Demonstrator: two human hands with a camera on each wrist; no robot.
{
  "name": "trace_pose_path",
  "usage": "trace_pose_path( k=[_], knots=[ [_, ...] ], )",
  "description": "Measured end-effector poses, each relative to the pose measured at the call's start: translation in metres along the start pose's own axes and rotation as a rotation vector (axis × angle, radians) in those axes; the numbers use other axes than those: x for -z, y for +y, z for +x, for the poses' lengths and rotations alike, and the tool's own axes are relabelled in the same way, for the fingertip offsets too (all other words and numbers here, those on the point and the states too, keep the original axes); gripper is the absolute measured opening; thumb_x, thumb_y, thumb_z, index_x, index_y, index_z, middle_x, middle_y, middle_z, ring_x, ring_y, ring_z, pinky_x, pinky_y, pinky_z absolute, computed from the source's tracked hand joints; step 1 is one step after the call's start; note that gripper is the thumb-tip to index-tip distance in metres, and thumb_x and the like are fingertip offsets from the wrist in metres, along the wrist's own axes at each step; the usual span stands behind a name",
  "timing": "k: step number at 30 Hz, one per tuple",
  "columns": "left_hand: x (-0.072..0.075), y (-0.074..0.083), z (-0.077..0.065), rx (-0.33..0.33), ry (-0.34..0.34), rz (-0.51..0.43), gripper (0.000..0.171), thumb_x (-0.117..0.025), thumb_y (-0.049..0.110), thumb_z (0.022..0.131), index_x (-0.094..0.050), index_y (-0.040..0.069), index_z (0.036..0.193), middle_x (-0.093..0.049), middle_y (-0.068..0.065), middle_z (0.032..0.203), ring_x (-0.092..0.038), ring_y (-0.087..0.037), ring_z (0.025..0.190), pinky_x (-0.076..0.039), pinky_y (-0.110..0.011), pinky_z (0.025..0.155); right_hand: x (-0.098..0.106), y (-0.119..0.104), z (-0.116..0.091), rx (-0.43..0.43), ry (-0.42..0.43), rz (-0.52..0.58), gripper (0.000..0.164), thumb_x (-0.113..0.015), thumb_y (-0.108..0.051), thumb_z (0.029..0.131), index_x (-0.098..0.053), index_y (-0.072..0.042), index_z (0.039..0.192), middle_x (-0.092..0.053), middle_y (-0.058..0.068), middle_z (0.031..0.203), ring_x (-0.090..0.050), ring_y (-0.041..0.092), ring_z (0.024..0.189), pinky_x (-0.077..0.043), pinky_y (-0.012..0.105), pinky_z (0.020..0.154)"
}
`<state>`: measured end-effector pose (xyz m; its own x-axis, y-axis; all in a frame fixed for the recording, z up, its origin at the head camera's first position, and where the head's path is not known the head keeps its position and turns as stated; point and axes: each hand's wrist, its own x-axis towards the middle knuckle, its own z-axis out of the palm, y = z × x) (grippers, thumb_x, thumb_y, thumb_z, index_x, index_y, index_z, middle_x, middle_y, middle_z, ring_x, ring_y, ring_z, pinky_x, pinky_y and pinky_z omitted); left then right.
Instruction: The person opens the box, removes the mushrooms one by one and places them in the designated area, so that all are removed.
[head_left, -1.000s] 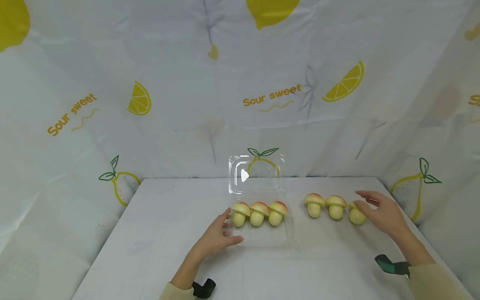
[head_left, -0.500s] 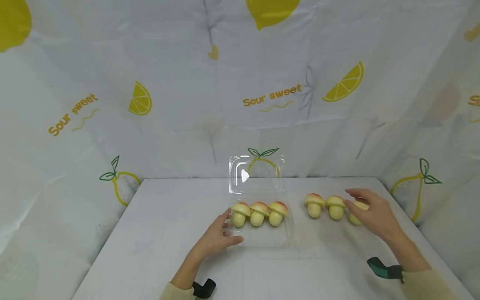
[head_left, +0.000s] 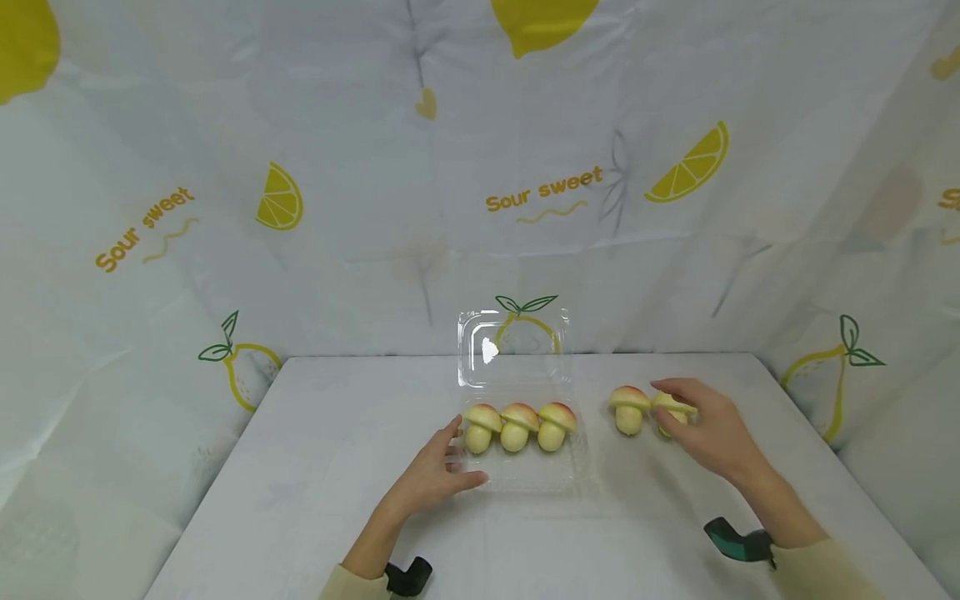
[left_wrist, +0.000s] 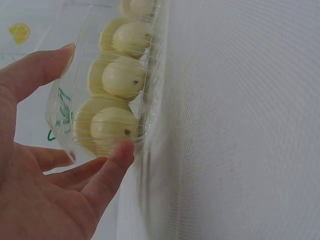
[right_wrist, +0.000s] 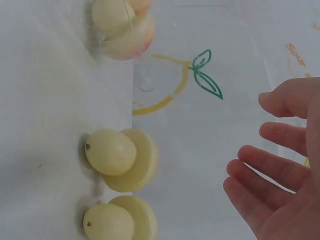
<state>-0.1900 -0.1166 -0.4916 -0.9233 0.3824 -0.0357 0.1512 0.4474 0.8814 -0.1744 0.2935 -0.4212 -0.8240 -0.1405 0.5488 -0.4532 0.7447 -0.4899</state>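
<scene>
A clear plastic clamshell box (head_left: 525,479) stands with its lid (head_left: 472,367) raised; inside, a row of three mushroom-shaped pieces (head_left: 514,427) has pale yellow stems and reddish caps. My left hand (head_left: 427,475) holds the box at its left end, thumb on one side and fingers on the other; the left wrist view shows the fingers (left_wrist: 107,177) against the clear wall. Over the loose pieces to the right, my right hand (head_left: 712,429) hovers with fingers spread, overlapping one mushroom-shaped piece (head_left: 672,407). Nothing shows between its fingers in the right wrist view. Another loose piece (head_left: 628,410) lies left of it.
A white cloth covers the table (head_left: 337,433). Behind it hangs a white sheet (head_left: 360,292) printed with lemons and words. A dark wrist mount (head_left: 408,577) sits by the left wrist, and a dark green one (head_left: 738,542) by the right.
My right hand has moved left along the loose pieces, from the rightmost one to the middle one. The rightmost piece is now hidden from the head view. The left hand and box have stayed still.
</scene>
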Motion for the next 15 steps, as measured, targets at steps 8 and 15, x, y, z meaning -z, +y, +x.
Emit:
trace_pose_path(
  k=[8,15],
  knots=[
    [-0.001,-0.002,0.001,-0.007,0.002,0.004,0.104,-0.083,0.037,0.085,-0.020,0.004,0.162,-0.039,-0.023,0.154,-0.053,-0.040,0.128,-0.053,-0.048,0.099,-0.014,-0.012,0.004,-0.001,-0.044,0.011,0.033,-0.080,-0.014,0.088,-0.072,-0.003,0.118,-0.071,0.013,0.115,-0.065,0.034,0.105,-0.047,0.018,0.086],
    [-0.001,-0.003,0.001,-0.008,0.001,0.004,0.104,-0.083,0.038,0.085,-0.020,0.004,0.162,-0.039,-0.024,0.153,-0.053,-0.040,0.129,-0.053,-0.048,0.099,-0.026,-0.020,0.007,-0.013,-0.089,0.006,0.034,-0.079,-0.015,0.089,-0.071,-0.001,0.119,-0.070,0.016,0.117,-0.064,0.037,0.110,-0.051,0.058,0.090]
  ],
)
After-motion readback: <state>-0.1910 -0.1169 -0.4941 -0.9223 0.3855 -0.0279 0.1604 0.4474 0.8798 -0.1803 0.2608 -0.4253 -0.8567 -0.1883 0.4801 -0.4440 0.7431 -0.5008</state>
